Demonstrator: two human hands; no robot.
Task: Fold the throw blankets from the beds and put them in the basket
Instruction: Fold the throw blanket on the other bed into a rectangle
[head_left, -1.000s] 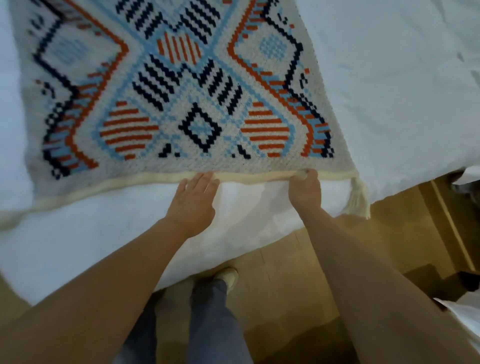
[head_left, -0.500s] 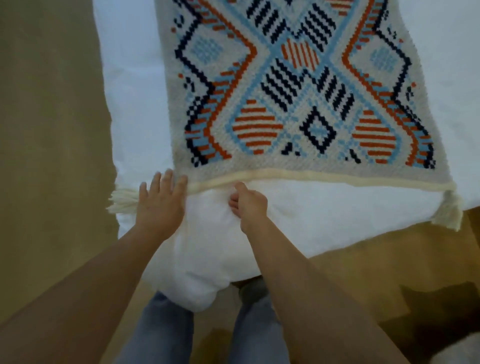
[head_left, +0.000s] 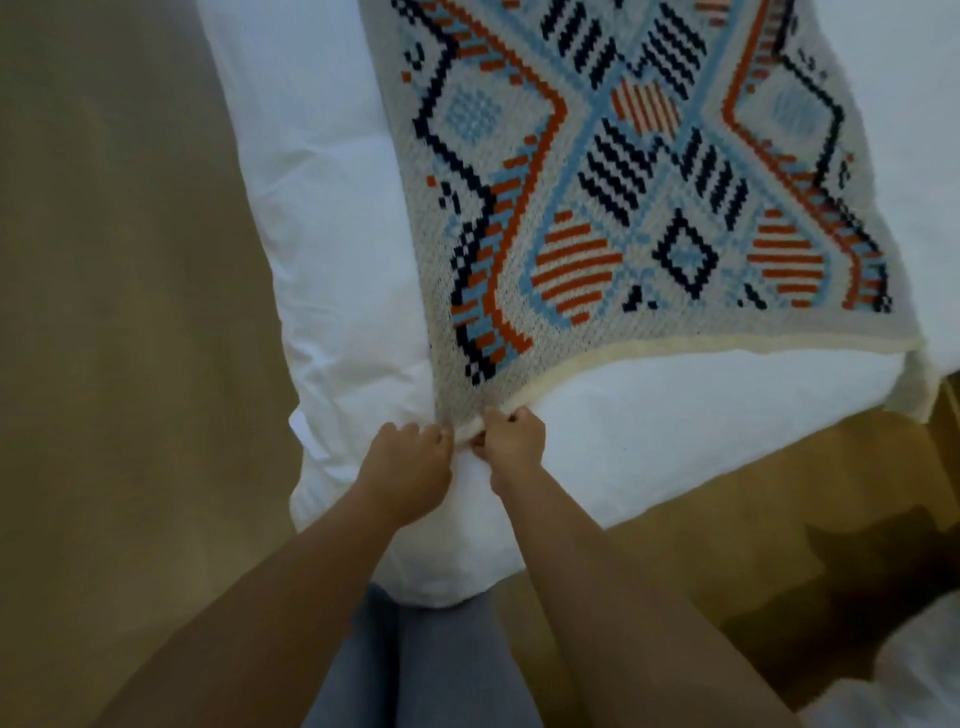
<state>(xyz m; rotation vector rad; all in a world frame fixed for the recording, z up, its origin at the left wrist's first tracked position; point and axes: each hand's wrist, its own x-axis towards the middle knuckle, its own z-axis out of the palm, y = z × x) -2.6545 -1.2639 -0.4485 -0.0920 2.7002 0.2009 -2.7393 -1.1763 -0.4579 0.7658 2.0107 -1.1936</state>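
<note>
the knitted throw blanket lies spread flat on a white bed, its grey ground covered in an orange, navy and light blue geometric pattern. a cream border runs along its near edge, just short of the foot of the mattress. the far part of the blanket runs out of the top of the view.

both hands are at the blanket's near left corner, side by side and almost touching. the left hand has its fingers curled in around the very corner of the fabric. the right hand sits just to the right of it, thumb and curled fingers pinching the cream border. the corner is drawn into a point toward the person, and the border slopes from it up to the right.

at the near right corner a pale tassel hangs over the bed's edge. a wooden floor shows left of the bed and below it. the person's legs in grey-blue trousers stand against the bed's near corner.
</note>
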